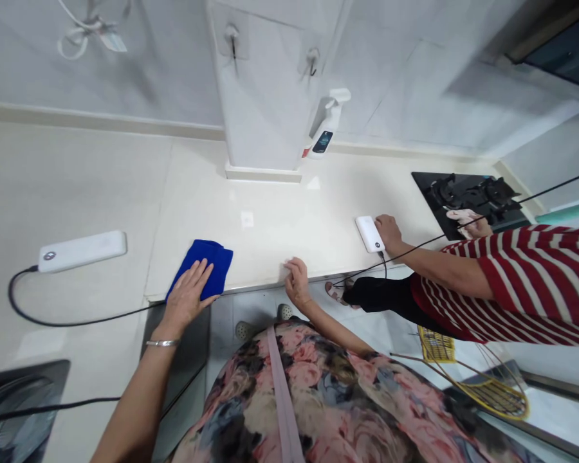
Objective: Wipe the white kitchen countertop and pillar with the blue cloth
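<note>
A folded blue cloth (217, 267) lies on the pale countertop near its front edge. My left hand (188, 292) rests flat on top of it, fingers stretched out and the thumb spread toward the right. To the right of the cloth, my right hand (297, 281) touches the front edge of the countertop (270, 238). Its fingers are loosely bent and slightly apart, and I see no object in them.
A white power bank (84, 251) with a black cable lies left; another white power bank (370, 234) is beside a co-worker's hand (388, 233). That person's other hand holds a pale cloth (463, 217) over the black stove (429, 193). A spray bottle (327, 125) stands by the pillar; a sink (53, 386) is lower left.
</note>
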`<state>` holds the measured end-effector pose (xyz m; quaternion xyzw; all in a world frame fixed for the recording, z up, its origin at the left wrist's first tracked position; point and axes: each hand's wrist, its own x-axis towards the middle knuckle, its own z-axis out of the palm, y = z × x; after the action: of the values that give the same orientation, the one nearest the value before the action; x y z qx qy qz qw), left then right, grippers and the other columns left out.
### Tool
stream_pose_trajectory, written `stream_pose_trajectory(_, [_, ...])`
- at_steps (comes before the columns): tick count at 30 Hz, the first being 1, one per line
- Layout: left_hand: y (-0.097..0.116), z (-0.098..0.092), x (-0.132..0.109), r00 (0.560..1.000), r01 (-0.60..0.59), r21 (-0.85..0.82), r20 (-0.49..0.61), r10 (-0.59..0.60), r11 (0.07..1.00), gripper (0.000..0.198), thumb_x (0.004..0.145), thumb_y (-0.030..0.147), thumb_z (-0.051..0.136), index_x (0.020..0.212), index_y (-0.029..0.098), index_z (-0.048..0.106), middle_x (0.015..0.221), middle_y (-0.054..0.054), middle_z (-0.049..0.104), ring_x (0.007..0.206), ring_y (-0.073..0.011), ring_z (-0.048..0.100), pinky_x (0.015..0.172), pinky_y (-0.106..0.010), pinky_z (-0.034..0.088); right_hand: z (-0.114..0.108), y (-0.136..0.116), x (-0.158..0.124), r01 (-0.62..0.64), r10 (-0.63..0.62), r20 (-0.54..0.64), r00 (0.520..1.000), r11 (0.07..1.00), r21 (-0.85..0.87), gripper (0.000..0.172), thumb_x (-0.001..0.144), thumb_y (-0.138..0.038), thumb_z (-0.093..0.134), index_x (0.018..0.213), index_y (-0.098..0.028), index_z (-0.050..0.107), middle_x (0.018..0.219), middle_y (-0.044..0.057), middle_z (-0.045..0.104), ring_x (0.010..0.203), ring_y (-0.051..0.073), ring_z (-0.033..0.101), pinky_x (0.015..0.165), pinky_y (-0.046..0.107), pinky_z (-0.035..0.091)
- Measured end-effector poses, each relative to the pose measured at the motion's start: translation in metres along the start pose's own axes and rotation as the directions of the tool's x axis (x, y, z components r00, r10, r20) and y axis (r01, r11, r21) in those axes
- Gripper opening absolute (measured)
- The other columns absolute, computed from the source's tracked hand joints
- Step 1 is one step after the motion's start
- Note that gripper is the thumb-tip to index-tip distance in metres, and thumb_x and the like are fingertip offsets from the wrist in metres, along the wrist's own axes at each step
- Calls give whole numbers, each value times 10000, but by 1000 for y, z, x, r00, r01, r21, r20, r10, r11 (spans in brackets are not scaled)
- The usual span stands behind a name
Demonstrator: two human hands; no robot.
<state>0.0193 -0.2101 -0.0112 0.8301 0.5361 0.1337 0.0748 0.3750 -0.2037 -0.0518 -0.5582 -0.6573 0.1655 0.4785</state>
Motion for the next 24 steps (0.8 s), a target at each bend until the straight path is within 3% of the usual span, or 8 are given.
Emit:
stream_pose_trajectory(3, [6,2,3,1000,26,27,2,-26,999,745,1007,511,453,1633,121,345,1691,-204,330,1599,-345,252,1262,-556,301,-15,-1,6,-114,107,59,993,985,133,402,811,-115,461,1147,-207,662,1188,119,656,1211,239,595,1101,462,502])
stream_pose_trajectory(7, [12,1,7,999,31,43,15,-32,999,736,1003,496,457,1636,138,344,1689,-211,324,1588,-369,273,1233,-586,340,-41,-1,9,-221,215,49,975,955,199,310,869,-149,426,1061,-202,664,1022,74,720,925,186,671,871,339,573])
stream_pose_trajectory(12, [34,7,25,997,-41,35,63,38,999,736,985,486,519,1629,161,372,1680,-210,343,1583,-369,285,1225,-575,359,-71,-9,6,-301,302,36,953,917,261,283,868,-150,408,883,-208,684,794,12,705,680,150,626,671,273,519])
stream_pose_trajectory(17, [97,30,68,978,-187,15,102,184,982,720,978,443,577,1615,156,400,1687,-189,341,1586,-342,289,1250,-527,329,-96,-28,6,-303,310,21,950,906,295,282,863,-144,434,809,-220,700,771,-1,693,654,134,607,647,259,493])
stream_pose_trajectory(24, [197,59,130,945,-298,-18,134,298,954,726,939,350,647,1607,178,420,1680,-191,361,1563,-336,347,1202,-490,379,-122,-42,6,-176,194,-47,980,949,262,289,879,-118,451,764,-232,690,782,-1,708,630,126,603,616,259,494])
